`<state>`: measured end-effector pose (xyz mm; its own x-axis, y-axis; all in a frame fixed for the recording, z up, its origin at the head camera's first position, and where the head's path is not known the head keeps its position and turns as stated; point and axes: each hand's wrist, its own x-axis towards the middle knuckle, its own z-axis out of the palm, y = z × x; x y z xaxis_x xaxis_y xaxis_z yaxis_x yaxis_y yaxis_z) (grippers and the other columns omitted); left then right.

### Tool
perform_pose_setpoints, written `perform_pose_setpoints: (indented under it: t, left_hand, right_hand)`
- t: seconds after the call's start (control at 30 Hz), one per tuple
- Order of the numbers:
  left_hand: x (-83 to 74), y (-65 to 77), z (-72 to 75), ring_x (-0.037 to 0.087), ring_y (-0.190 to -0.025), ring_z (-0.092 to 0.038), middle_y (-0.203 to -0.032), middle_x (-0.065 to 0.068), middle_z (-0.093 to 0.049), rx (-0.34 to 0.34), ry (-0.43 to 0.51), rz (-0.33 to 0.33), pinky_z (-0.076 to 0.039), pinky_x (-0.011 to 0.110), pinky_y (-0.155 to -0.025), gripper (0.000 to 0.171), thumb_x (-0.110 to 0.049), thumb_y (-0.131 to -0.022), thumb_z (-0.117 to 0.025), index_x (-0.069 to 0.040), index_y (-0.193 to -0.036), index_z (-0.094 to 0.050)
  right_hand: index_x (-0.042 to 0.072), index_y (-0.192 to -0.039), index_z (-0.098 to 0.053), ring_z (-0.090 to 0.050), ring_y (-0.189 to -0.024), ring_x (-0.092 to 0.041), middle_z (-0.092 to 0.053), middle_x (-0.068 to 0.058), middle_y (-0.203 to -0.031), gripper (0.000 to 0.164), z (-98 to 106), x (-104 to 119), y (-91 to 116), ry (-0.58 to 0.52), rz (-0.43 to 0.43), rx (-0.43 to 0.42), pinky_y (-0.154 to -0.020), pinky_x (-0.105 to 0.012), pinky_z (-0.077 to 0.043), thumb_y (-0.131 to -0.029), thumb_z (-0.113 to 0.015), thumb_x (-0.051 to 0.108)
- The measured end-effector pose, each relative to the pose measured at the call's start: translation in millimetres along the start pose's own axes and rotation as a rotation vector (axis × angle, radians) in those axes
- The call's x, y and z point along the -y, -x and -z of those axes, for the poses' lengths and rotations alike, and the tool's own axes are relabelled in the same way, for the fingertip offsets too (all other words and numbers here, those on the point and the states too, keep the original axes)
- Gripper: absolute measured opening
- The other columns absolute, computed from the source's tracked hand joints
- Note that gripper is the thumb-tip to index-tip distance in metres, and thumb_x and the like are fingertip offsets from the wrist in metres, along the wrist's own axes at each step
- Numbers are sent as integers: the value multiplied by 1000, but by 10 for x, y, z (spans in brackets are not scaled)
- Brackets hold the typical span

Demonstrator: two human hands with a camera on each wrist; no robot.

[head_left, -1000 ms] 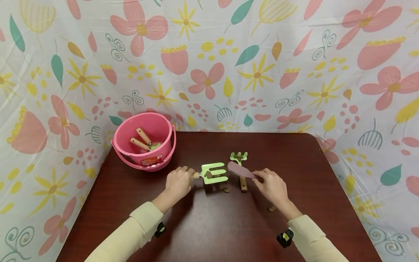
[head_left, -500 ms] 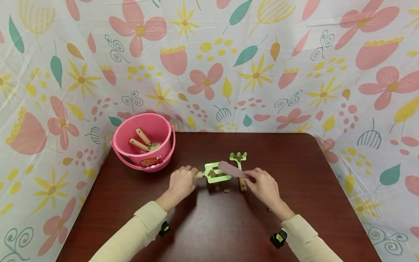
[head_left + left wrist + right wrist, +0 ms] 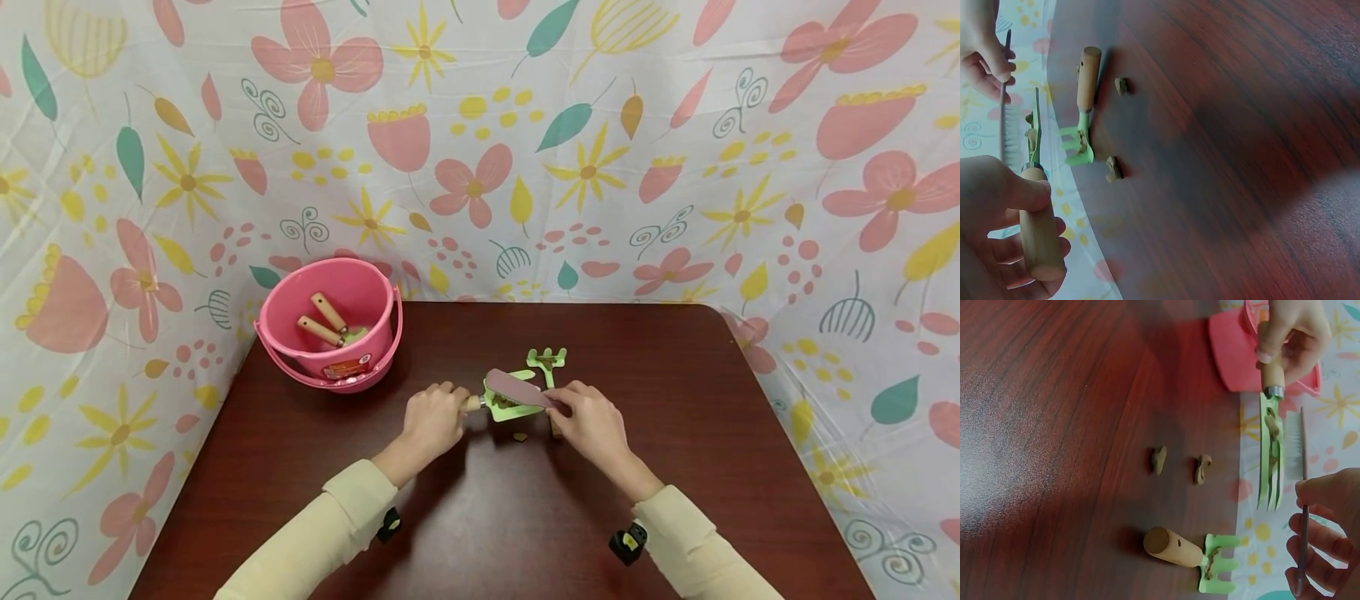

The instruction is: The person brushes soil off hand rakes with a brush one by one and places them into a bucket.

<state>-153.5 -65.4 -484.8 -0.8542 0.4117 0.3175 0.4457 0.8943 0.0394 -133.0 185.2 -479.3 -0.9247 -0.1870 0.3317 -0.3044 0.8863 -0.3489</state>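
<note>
My left hand grips the wooden handle of a green garden fork, held above the table. Brown clumps stick to the tines, as the right wrist view shows. In my right hand is a flat mauve brush with white bristles, pinched between thumb and fingers. In the head view the brush overlaps the fork; in the right wrist view its bristles face the tines from close by. Below them, a small green rake with a wooden handle lies on the table, brown bits between its prongs.
A pink bucket stands at the table's back left, two wooden-handled tools inside. Several brown crumbs lie near the rake, one brown crumb beside its prongs. A flower-patterned curtain hangs behind the dark wooden table.
The fork in my left hand has shifted right. The brush in my right hand has moved left, from beside the tines to over the fork's head.
</note>
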Motion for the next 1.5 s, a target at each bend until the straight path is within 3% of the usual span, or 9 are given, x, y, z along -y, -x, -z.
perform_pose_setpoints:
  t: [0.43, 0.87, 1.13, 1.33, 1.5]
  left_hand:
    - [-29, -46, 17, 17, -63, -55, -71, -1, -58, -48, -41, 7, -41, 28, -49, 16, -21, -69, -71, -18, -84, -68]
    - [8, -65, 34, 19, -64, -56, -72, 0, -59, -72, -14, 60, -44, 32, -52, 18, -20, -68, -73, -18, -85, -68]
    - [52, -59, 24, 19, -65, -57, -72, 0, -60, -95, -15, 60, -45, 32, -53, 16, -17, -68, -72, -16, -84, -68]
    - [53, -63, 36, 19, -66, -57, -74, 0, -61, -76, -1, 67, -45, 32, -53, 19, -18, -68, -73, -17, -86, -68]
    - [22, -59, 24, 19, -67, -57, -74, -1, -60, -49, -2, 52, -45, 31, -54, 18, -19, -69, -73, -18, -86, -68]
  right_hand:
    - [20, -96, -73, -44, -58, -9, -58, 7, -75, 24, 38, 17, 2, 36, 66, 3, -46, -23, -34, -72, -76, 18]
    - [21, -99, -74, -45, -58, -9, -60, 7, -77, 28, 128, 6, 12, 62, 82, -5, -45, -23, -34, -71, -76, 17]
    - [22, -101, -73, -42, -56, -8, -61, 6, -77, 32, 145, -23, 34, 72, 87, -5, -43, -22, -32, -70, -77, 16]
    - [21, -101, -73, -40, -56, -8, -61, 4, -77, 32, 152, -38, 42, 68, 83, -16, -43, -22, -31, -70, -77, 15]
    - [19, -96, -74, -42, -56, -8, -61, 4, -77, 26, 160, -38, 21, 58, 90, -84, -44, -22, -32, -70, -77, 16]
